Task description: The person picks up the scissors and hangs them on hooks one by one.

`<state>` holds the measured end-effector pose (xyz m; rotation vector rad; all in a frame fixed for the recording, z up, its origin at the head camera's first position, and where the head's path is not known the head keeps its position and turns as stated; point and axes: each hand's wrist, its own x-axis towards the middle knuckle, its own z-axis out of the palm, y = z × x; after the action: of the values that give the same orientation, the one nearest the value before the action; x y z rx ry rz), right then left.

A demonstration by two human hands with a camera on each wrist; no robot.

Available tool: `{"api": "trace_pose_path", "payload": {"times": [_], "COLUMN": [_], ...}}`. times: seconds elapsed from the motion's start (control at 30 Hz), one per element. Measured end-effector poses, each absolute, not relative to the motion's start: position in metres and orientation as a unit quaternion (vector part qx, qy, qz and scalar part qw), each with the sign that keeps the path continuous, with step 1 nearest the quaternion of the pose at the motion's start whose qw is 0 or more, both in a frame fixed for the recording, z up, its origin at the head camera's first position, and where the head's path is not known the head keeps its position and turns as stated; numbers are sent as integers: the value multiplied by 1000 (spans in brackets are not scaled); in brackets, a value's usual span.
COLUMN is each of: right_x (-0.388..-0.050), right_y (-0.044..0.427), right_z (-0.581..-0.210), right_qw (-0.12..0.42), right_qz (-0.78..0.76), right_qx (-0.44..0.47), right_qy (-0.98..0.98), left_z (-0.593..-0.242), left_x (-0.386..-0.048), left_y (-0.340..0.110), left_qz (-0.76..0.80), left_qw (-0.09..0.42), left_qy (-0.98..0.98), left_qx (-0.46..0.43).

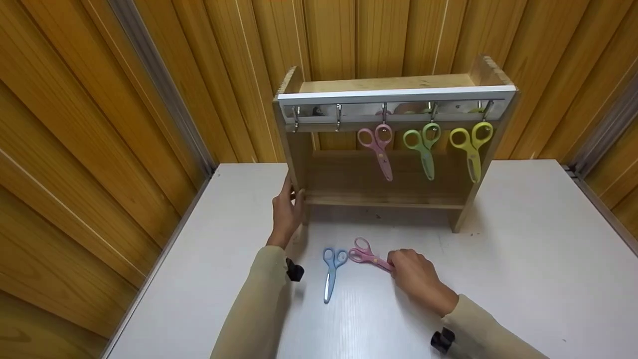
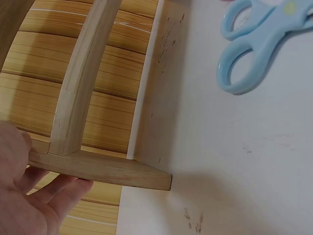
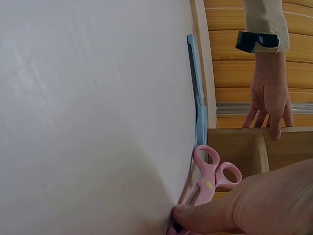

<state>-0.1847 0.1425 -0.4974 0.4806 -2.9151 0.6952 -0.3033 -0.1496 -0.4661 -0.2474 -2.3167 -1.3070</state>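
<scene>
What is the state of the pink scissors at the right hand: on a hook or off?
Off. The right hand grips these pink scissors by the blade end, away from the hooks of the wooden rack.

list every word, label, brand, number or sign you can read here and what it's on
No readable text, brand or number shows in any view.
Hanging pink scissors: a tiny dark mark on the blade, too small to read.
Blue scissors: a plain yellow spot near the pivot, no lettering that I can make out.
Pink scissors at the right hand: a yellow spot too, no legible lettering.
</scene>
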Motion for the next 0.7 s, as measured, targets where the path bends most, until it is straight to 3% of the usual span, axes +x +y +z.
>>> {"api": "trace_pose_path", "payload": {"times": [0.33,0.5,0.7], "right_x": [-190,-194,-199], "right_y": [147,154,153], "right_z": [-486,-465,-433], "right_qw": [66,79,54], "right_qz": [212,180,165], "right_qx": [177,195,197], "right_qy": [-959,-961,-965], "left_z": [-465,-465,-465], "left_x": [-304,-304,-304], "left_y": [-151,-149,-148], "left_qz": [-475,-477,-485], "left_qw": [228,218,214], "left_qy": [-846,-848,-845], "left_qx": [-83,-74,-70]}}
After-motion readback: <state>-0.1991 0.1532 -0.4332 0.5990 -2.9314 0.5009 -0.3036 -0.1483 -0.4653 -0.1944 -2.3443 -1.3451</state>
